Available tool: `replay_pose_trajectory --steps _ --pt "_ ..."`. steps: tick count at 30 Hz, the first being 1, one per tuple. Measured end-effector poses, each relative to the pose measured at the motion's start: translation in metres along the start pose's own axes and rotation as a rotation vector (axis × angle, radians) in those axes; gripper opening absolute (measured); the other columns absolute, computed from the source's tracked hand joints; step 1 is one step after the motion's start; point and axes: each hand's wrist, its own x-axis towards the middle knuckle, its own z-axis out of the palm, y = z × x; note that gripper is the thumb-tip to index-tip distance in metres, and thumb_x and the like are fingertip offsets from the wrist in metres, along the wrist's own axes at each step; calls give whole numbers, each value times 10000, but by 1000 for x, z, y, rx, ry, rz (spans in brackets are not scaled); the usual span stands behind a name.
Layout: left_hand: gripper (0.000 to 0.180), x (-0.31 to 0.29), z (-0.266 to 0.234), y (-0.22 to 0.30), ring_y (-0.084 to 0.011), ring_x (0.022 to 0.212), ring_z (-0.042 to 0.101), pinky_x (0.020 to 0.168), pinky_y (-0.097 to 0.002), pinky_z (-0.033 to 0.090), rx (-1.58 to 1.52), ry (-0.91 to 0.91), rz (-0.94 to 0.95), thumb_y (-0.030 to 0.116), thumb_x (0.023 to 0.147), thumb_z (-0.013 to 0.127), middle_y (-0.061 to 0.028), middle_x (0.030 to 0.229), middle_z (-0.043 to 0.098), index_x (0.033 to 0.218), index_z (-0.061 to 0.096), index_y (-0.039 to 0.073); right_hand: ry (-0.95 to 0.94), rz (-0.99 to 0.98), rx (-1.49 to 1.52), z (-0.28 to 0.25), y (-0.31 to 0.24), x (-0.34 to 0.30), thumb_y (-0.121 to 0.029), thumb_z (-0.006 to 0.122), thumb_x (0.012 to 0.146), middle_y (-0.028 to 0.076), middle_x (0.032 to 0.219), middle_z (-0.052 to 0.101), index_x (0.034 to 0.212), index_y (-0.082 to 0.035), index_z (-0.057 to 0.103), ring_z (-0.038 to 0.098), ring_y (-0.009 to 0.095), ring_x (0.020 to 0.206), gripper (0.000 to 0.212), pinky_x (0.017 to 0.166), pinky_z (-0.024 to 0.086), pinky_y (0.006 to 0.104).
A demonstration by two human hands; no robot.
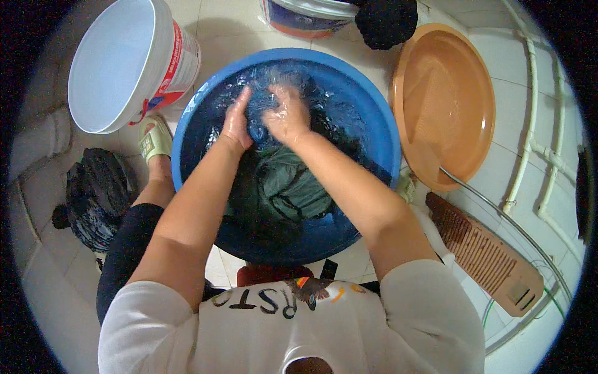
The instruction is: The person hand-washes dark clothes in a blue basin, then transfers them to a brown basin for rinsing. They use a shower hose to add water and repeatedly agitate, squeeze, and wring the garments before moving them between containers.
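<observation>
A large round blue basin (381,115) of water stands before me, with dark green wet cloth (289,187) bunched in its near half. Both forearms reach over it to the far half, where the water is churned and splashing. My left hand (237,123) is at the water, seen edge-on, fingers stretched out and nothing visible in it. Just to its right, my right hand (289,117) has its fingers apart and somewhat blurred, wet and holding nothing that I can see. A small gap lies between the hands. Darker cloth shows under the water, its shape unclear.
A white bucket (112,65) stands at the far left, and another bucket (305,15) with black cloth (387,22) on its rim at the back. An orange basin (461,100) leans at the right above a brown washboard (486,255). Dark wet clothes (99,193) lie left.
</observation>
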Motion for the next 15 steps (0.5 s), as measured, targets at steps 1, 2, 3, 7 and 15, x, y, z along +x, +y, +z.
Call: replay_pose_trajectory --steps 1,2,3,7,15 --pt "509 25 -36 -3 -254 1027 516 925 -435 369 -113 58 -109 462 816 509 -92 1143 540 1155 507 82 -49 -152 239 -2 -22 -10 -134 644 590 165 1023 562 983 -97 585 556 330 919 399 811 462 389" --pt "506 24 -36 1 -255 1024 517 924 -433 371 -173 2 -132 462 818 506 -93 1139 542 1151 509 81 -87 -376 93 -6 -39 -21 -114 632 589 166 1089 531 1017 -123 578 546 340 939 432 797 467 390" --pt "503 10 -22 11 -257 1021 519 923 -430 374 -198 -77 -110 462 819 503 -94 1136 544 1148 512 80 -138 -405 108 -10 -58 -40 -116 645 585 161 1085 507 1032 -156 575 532 340 936 454 776 468 395" --pt "493 -21 -5 1 -263 1009 524 918 -419 383 -232 -173 -60 461 825 491 -97 1123 552 1133 521 76 -133 -556 111 -12 -76 -65 -175 675 548 108 932 491 953 -160 584 545 297 847 415 717 474 357" --pt "478 -3 -21 -17 -276 986 536 909 -397 403 -191 -143 -17 459 838 467 -104 1097 567 1104 539 68 -64 -656 -55 -3 -28 -30 -286 730 473 97 842 520 792 -131 569 557 283 746 390 652 475 364"
